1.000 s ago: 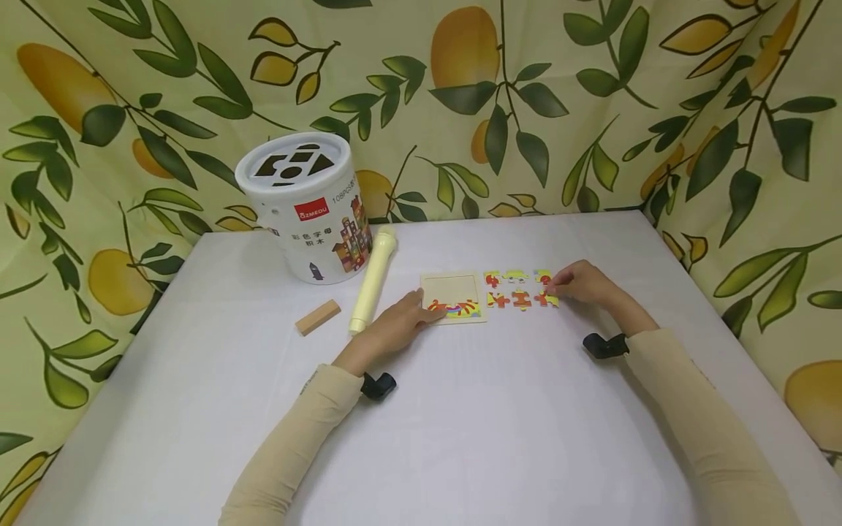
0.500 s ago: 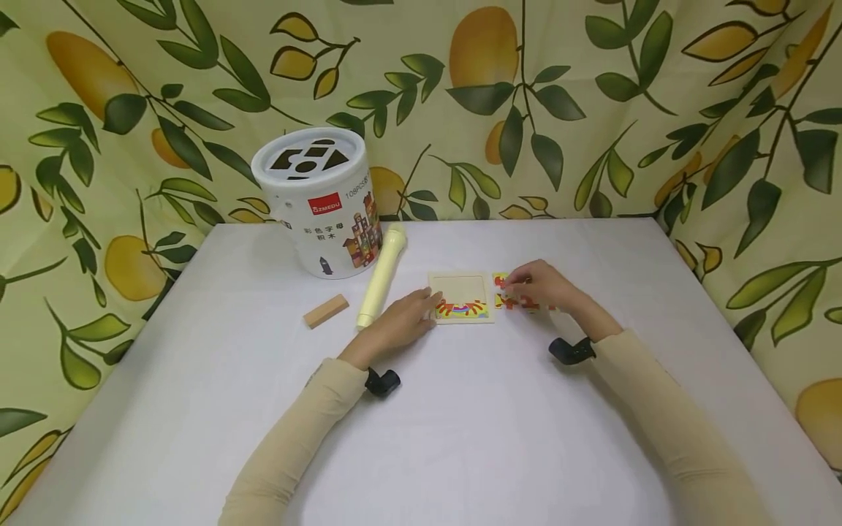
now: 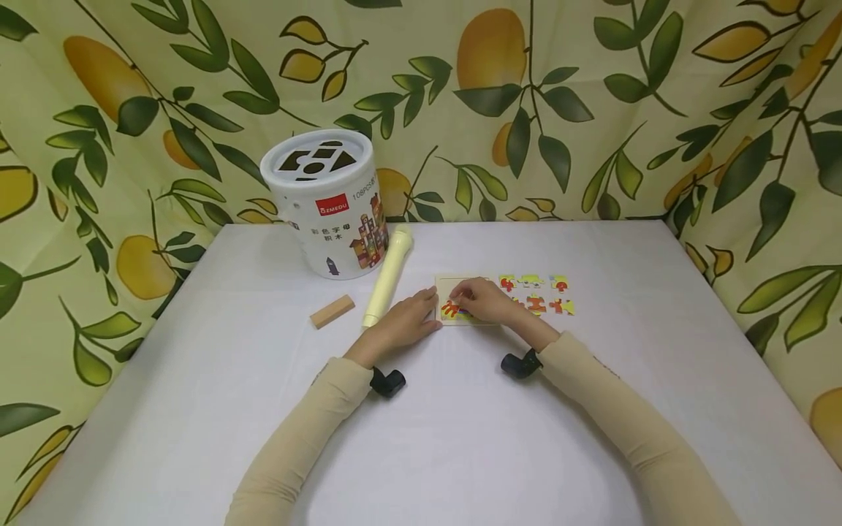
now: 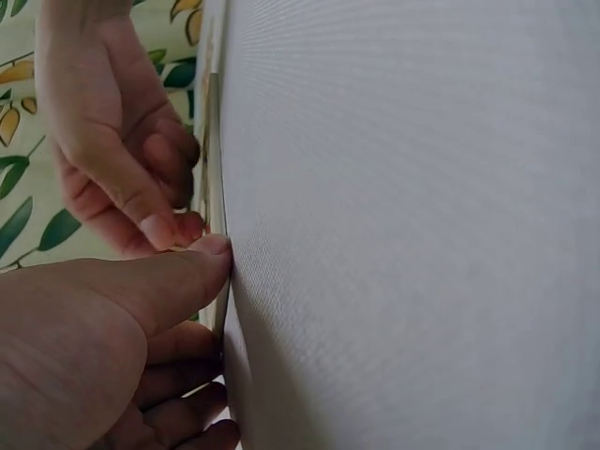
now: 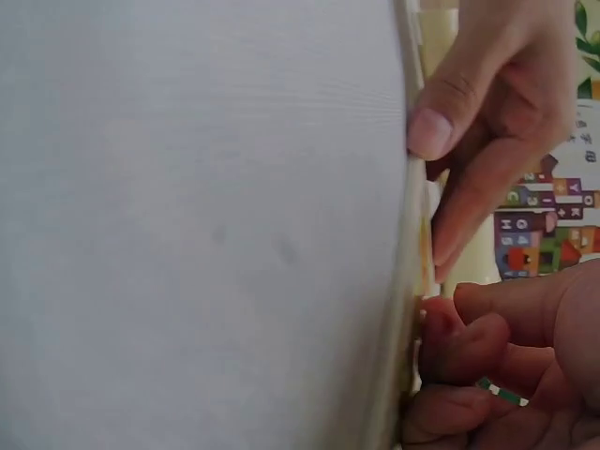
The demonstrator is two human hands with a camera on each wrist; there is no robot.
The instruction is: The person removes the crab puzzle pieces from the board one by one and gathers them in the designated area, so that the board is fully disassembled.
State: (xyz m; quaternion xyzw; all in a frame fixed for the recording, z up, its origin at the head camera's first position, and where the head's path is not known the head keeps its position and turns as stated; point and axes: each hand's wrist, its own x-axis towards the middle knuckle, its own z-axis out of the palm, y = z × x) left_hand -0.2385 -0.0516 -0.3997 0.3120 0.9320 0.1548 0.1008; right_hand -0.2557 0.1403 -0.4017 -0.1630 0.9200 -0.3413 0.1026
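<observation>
A square wooden puzzle tray (image 3: 438, 280) lies flat on the table, with red, yellow and purple picture pieces along its near part. My left hand (image 3: 406, 320) holds its left side, thumb at the near corner and fingers along the edge. Low over the tray, my right hand (image 3: 485, 299) has thumb and forefinger brought together on a small puzzle piece, mostly hidden by the fingertips. In the left wrist view the right fingertips almost meet my left thumb (image 4: 192, 272). Two rows of loose puzzle pieces (image 3: 536, 305) lie right of the tray, partly behind my right wrist.
A white block bucket (image 3: 316, 234) with a shape-cut lid stands at the back left. Against its right side leans or lies a pale yellow microphone-shaped stick (image 3: 388, 276), close to my left hand. A wooden block (image 3: 332, 312) lies further left. A printed curtain hangs behind the table.
My right hand has moved left from the loose pieces to over the tray. My left hand stays at the tray's left side. The head view has shifted slightly.
</observation>
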